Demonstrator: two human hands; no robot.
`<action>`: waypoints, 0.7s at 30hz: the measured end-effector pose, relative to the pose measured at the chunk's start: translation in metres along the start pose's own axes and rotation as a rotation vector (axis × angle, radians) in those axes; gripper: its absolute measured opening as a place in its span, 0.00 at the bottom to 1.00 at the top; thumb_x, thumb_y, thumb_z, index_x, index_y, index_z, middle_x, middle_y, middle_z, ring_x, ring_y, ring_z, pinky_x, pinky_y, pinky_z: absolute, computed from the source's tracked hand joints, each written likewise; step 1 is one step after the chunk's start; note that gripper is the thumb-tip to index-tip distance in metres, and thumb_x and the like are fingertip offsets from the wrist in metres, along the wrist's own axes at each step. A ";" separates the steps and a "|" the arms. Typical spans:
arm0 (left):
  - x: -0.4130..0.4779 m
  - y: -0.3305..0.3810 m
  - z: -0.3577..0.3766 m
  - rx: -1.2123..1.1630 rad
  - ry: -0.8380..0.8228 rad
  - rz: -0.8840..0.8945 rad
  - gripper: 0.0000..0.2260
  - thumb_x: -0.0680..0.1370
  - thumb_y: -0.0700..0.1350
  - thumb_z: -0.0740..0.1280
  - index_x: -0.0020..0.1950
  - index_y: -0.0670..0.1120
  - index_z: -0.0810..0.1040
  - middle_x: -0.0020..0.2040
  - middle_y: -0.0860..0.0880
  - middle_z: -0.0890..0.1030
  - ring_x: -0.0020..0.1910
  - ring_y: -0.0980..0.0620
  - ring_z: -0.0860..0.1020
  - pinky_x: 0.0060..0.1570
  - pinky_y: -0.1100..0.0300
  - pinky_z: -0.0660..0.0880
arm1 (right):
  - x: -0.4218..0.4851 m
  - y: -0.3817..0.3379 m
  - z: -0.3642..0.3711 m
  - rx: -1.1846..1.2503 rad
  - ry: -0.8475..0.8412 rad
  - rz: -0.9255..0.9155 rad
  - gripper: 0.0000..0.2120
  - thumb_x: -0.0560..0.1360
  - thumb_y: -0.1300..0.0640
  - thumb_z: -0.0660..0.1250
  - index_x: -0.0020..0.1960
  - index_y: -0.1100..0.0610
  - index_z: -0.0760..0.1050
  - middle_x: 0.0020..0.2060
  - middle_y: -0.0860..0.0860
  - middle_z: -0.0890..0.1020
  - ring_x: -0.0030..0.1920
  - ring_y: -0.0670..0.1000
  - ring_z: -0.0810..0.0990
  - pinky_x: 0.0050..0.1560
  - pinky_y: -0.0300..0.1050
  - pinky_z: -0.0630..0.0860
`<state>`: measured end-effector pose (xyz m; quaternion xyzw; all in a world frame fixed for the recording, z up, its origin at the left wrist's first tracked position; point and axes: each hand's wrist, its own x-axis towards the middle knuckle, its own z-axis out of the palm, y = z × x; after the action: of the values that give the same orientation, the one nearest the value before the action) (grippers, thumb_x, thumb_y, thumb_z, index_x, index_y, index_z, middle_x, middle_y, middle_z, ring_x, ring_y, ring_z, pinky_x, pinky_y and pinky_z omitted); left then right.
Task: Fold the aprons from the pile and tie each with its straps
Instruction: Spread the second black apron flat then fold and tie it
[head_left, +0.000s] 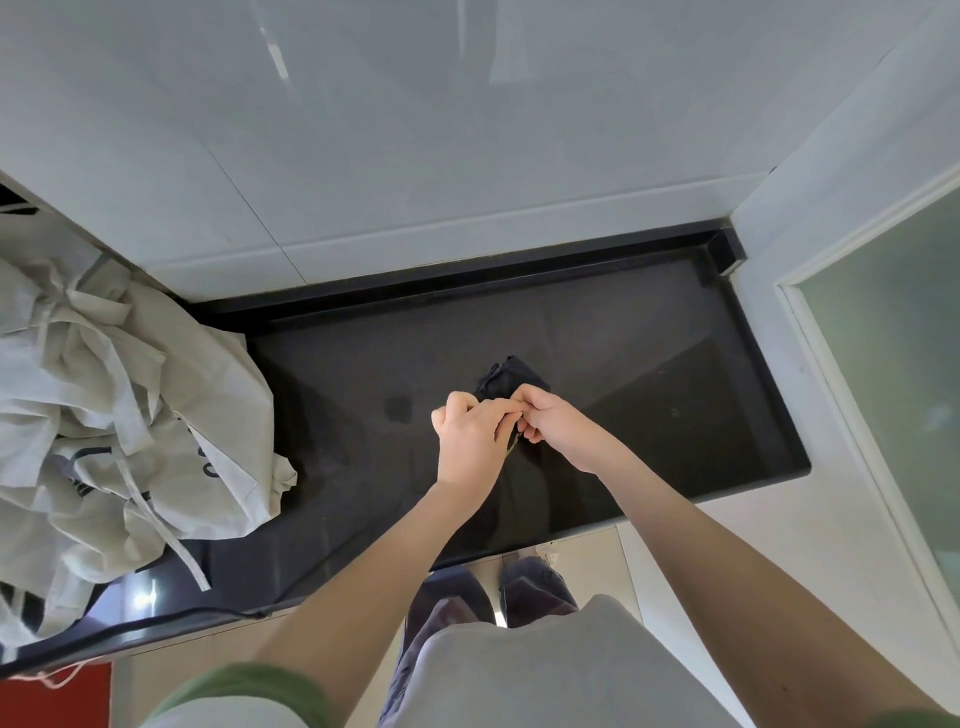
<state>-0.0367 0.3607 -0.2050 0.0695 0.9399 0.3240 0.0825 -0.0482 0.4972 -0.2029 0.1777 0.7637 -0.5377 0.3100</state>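
**Operator:** Where is the apron I am working on?

**Observer:** Your dark folded apron (511, 376) lies on the black counter (675, 364), a little right of the middle. Only its far corner shows, because your hands cover the rest.

**Operator:** And my hands?

**Observer:** Your left hand (470, 436) and right hand (558, 428) meet knuckle to knuckle over the apron's near edge, with the fingers curled tight. A thin strap (511, 446) shows in the slit between them, and both hands pinch it. I cannot tell how it runs under your fingers.

**Operator:** The pile?

**Observer:** The pile of pale aprons (114, 415) sits at the counter's left end, well apart from your hands. The left edge of the view cuts it off. One loose tie (171, 543) trails from it towards the counter's front edge. There is dark print on the cloth, but the creases make it unreadable.
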 end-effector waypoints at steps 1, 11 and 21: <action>-0.001 -0.002 0.000 0.025 0.022 0.030 0.10 0.80 0.45 0.65 0.58 0.52 0.83 0.52 0.50 0.74 0.54 0.48 0.65 0.48 0.71 0.54 | 0.000 0.000 0.000 0.000 -0.004 -0.001 0.10 0.83 0.60 0.51 0.49 0.57 0.70 0.39 0.52 0.73 0.40 0.47 0.70 0.44 0.39 0.70; 0.028 -0.008 -0.013 0.111 -0.300 0.289 0.10 0.83 0.43 0.59 0.61 0.44 0.75 0.54 0.47 0.79 0.55 0.50 0.75 0.53 0.62 0.69 | 0.009 0.001 -0.005 -0.051 0.052 0.060 0.15 0.83 0.63 0.54 0.42 0.54 0.75 0.31 0.47 0.80 0.30 0.43 0.78 0.34 0.33 0.74; 0.022 0.001 -0.014 0.385 -0.318 0.393 0.18 0.81 0.39 0.60 0.70 0.45 0.63 0.59 0.48 0.72 0.54 0.50 0.74 0.50 0.60 0.72 | -0.006 0.003 -0.001 0.053 0.118 -0.037 0.13 0.84 0.60 0.53 0.45 0.57 0.74 0.33 0.52 0.78 0.32 0.46 0.74 0.36 0.34 0.71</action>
<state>-0.0610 0.3569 -0.1957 0.3137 0.9279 0.1352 0.1496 -0.0420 0.4993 -0.2011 0.2031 0.7693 -0.5519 0.2497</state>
